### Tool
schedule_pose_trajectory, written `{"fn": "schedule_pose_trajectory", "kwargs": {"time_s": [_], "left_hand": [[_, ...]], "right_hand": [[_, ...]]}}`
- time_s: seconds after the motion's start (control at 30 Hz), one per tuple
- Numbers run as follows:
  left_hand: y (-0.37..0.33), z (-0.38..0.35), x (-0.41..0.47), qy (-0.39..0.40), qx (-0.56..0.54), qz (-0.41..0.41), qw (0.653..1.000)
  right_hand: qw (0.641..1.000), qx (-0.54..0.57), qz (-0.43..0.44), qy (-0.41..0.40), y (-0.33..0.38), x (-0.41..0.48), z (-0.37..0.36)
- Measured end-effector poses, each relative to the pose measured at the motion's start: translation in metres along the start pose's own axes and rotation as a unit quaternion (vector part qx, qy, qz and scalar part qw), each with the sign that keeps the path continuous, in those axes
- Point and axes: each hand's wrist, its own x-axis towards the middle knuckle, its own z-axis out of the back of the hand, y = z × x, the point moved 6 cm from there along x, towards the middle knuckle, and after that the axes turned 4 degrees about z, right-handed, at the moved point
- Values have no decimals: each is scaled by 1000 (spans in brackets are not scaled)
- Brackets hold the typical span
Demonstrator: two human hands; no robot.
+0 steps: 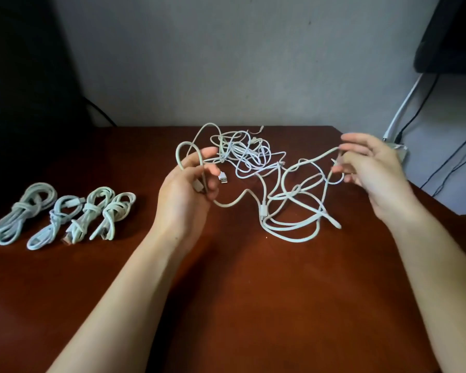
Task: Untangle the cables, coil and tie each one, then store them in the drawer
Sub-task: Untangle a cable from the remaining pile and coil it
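Both forearms are extending forward above the counter point(226, 305). Left hand point(189, 184) is gripping a cable point(263, 208) loop, fingers curled. Right hand point(374, 168) is pinching its far strand. Tangle point(242, 152) is lying behind; tied coils point(92, 208) are lying far left.

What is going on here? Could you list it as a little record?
Surface: brown wooden table
Finished: four coiled, tied white cable bundles, far left
Unfinished: tangled heap of white cables, centre
Left hand: grips a cable loop from the heap
Right hand: pinches a strand
Drawer: not in view
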Motion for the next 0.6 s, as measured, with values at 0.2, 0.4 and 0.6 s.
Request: {"fn": "schedule_pose_trajectory", "kwargs": {"time_s": [0.2,0.4,0.6], "left_hand": [[2,-2,0,-13,136,-45,990],[6,-4,-1,-22,287,-94,953],[15,-10,-7,35,550,-135,823]], "right_hand": [[964,-39,236,-117,53,-36,-5],[867,-135,479,37,81,-97,-61],[852,-239,399,241,52,-107,-100]]}}
